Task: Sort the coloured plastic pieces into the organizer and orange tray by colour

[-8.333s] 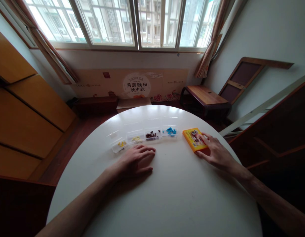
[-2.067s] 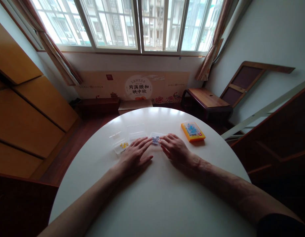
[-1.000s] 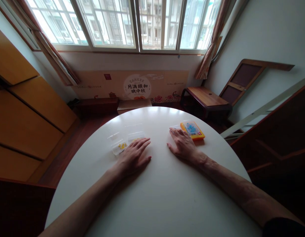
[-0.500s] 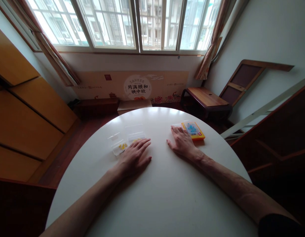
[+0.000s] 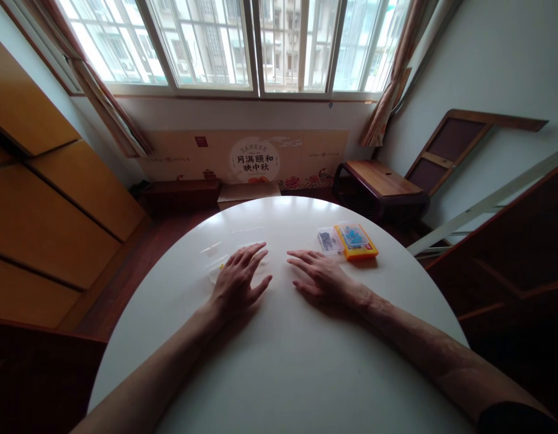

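My left hand (image 5: 240,278) is open, fingers spread, over the near side of two clear plastic boxes with raised lids. It hides most of them; a bit of yellow shows in the left clear box (image 5: 213,275). Whether the fingers touch the boxes I cannot tell. My right hand (image 5: 322,277) is open and holds nothing, its fingers pointing left above the white table (image 5: 297,374). Just beyond it lies a closed clear box (image 5: 329,240) with dark small pieces. Beside that, a clear box of blue pieces (image 5: 354,235) rests on a yellow-orange box (image 5: 362,255).
Past the round table's far edge stand a low wooden side table (image 5: 376,178) and a printed cardboard panel (image 5: 306,154) under the window. A wooden cabinet (image 5: 57,223) is at the left, and a leaning wooden frame (image 5: 451,147) is against the right wall.
My right hand has moved left and nearer to me, off the box of dark pieces, which now shows. My left hand has shifted slightly left and forward, covering more of the clear boxes.
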`<state>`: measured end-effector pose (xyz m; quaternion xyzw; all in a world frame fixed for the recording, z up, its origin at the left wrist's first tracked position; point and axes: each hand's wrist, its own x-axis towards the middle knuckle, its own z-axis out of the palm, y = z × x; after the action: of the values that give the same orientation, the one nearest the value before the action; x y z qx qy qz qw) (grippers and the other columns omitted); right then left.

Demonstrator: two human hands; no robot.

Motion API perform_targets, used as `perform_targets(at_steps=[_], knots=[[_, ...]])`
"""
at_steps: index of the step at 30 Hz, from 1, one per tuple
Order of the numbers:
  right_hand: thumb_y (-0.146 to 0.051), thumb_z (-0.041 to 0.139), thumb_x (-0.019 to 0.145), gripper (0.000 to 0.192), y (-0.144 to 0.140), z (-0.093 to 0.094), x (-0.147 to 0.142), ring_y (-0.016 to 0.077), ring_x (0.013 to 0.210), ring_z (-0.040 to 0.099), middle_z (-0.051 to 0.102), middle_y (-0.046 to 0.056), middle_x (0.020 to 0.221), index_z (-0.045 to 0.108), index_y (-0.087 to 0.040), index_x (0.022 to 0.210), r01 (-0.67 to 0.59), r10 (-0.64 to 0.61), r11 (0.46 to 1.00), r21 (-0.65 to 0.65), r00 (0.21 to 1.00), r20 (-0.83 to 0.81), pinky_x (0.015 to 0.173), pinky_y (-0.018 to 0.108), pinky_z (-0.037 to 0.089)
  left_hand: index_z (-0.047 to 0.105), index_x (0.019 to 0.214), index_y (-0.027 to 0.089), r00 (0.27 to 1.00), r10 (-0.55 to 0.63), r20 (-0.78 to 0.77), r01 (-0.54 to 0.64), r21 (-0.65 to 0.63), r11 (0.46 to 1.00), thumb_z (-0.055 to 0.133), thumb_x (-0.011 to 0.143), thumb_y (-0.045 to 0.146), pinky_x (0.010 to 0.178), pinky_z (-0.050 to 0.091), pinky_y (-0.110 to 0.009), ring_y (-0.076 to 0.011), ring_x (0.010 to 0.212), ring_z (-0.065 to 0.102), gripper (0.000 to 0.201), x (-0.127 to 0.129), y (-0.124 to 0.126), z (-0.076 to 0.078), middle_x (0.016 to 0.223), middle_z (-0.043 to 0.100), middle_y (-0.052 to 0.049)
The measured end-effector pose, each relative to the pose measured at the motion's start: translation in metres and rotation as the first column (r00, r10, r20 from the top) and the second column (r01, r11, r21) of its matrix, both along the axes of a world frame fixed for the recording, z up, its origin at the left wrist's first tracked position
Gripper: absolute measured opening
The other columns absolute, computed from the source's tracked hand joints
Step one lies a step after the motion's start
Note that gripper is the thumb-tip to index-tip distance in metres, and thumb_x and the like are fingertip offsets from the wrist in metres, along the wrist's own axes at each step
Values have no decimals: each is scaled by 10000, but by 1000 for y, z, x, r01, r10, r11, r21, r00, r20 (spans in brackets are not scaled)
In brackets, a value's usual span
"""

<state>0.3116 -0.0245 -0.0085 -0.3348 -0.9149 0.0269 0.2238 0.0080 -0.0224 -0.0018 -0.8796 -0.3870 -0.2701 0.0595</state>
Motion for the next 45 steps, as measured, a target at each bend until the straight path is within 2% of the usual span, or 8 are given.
perform_targets(at_steps=[3, 9, 15, 19, 23, 27, 34, 45], knots=[[-364, 611, 1101, 491, -2, 0, -4, 282, 1500, 571, 610, 134, 1619, 568, -198, 1561, -90, 91, 994, -64, 996, -2, 1264, 477, 503, 337, 1711, 286, 995, 90, 43, -92, 56, 994, 675, 1050, 397, 1316, 394, -604, -378, 1593, 467, 751, -7, 3, 6, 1737, 463, -142], [-354, 634, 1087, 490, 0, -2, -3, 278, 1493, 578, 618, 122, 1616, 581, -212, 1553, -81, 78, 993, -89, 996, -34, 1267, 476, 502, 229, 1756, 247, 975, 209, 70, -215, 89, 973, 724, 1012, 526, 1352, 298, -641, -430, 1659, 350, 937, -21, 17, 7, 1809, 330, -174], [-379, 635, 1083, 499, 2, -6, -2, 303, 1487, 581, 616, 123, 1616, 585, -210, 1550, -91, 87, 991, -97, 995, -45, 1259, 497, 510, 302, 1721, 176, 970, 242, 24, -243, 156, 958, 728, 1003, 485, 1345, 318, -606, -426, 1592, 449, 890, -25, 24, 4, 1690, 498, -212], [-382, 632, 1084, 496, 3, -6, -2, 306, 1486, 583, 616, 118, 1616, 582, -228, 1553, -95, 89, 991, -94, 994, -59, 1253, 507, 516, 408, 1661, 171, 971, 240, 4, -236, 200, 951, 753, 994, 452, 1287, 405, -597, -418, 1415, 594, 802, -25, 21, 8, 1498, 635, -202], [-361, 654, 1073, 499, 1, -7, -2, 309, 1474, 596, 631, 121, 1597, 582, -243, 1553, -96, 90, 991, -90, 993, -75, 1241, 518, 525, 534, 1582, 194, 982, 186, -31, -175, 225, 959, 738, 1020, 426, 1145, 533, -563, -383, 1220, 676, 641, -23, 18, 8, 1322, 699, -165], [-325, 693, 1038, 584, -2, -9, -2, 323, 1434, 625, 622, 137, 1593, 531, -241, 1592, -5, -6, 998, -69, 987, -161, 1218, 544, 540, 656, 1479, 243, 994, 96, -56, -84, 183, 979, 709, 1045, 338, 971, 609, -486, -328, 1080, 716, 448, -17, 13, 4, 1236, 729, -125], [-306, 708, 1020, 794, -5, -7, -1, 312, 1534, 538, 508, 119, 1713, 356, -271, 1731, -24, 14, 998, -58, 985, -174, 1283, 542, 481, 729, 1351, 264, 999, -35, -8, 36, 42, 999, 570, 1134, 309, 982, 633, -440, -281, 1182, 733, 273, -8, 4, 9, 1381, 743, -87], [-342, 620, 1098, 684, -6, -3, -1, 285, 1646, 410, 400, 69, 1790, 382, -307, 1738, -44, 41, 995, -89, 998, -37, 1356, 536, 370, 756, 1331, 295, 978, -211, -2, 211, -12, 978, 615, 1126, 293, 937, 660, -378, -234, 1137, 768, 249, -6, 7, 4, 1325, 797, -55]])
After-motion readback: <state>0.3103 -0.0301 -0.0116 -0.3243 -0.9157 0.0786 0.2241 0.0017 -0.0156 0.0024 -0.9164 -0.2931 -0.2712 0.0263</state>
